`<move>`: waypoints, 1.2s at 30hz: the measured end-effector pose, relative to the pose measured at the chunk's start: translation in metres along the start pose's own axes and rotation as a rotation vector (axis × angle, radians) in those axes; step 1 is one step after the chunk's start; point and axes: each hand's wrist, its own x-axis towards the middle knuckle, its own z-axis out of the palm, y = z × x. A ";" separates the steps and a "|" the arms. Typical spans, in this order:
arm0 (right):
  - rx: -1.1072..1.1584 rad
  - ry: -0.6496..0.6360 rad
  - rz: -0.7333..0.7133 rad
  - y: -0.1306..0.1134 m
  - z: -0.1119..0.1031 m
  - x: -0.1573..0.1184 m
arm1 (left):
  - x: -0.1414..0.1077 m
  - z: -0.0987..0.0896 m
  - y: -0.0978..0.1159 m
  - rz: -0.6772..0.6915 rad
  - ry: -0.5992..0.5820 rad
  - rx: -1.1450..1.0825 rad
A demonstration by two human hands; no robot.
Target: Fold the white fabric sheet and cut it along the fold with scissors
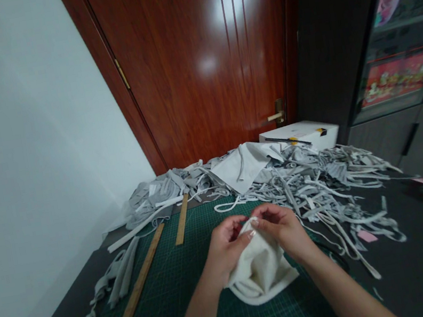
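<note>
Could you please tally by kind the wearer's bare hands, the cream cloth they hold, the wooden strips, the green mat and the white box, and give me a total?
Hands: 2 (left hand, right hand)
Cream cloth: 1
Wooden strips: 2
Green mat: 1
White box: 1
Total: 7

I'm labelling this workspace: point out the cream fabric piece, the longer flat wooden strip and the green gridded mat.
Cream fabric piece (pixel 258 265), head view: draped middle.
Longer flat wooden strip (pixel 136 295), head view: mid-length.
Green gridded mat (pixel 169 283), head view: bare patch.
</note>
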 end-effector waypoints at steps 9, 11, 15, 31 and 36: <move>-0.053 -0.011 -0.063 0.002 0.000 -0.004 | -0.006 -0.001 0.016 0.228 0.140 0.592; -0.052 -0.032 -0.053 0.002 0.002 -0.005 | -0.008 0.001 0.015 0.209 0.188 0.590; -0.019 -0.017 -0.056 0.005 0.007 -0.005 | -0.011 0.001 0.012 0.211 0.226 0.679; -0.438 0.602 -0.244 0.002 -0.036 0.024 | -0.014 -0.040 0.053 0.145 -0.032 1.000; -0.477 0.659 -0.265 -0.001 -0.038 0.031 | -0.013 -0.041 0.065 0.272 0.127 0.538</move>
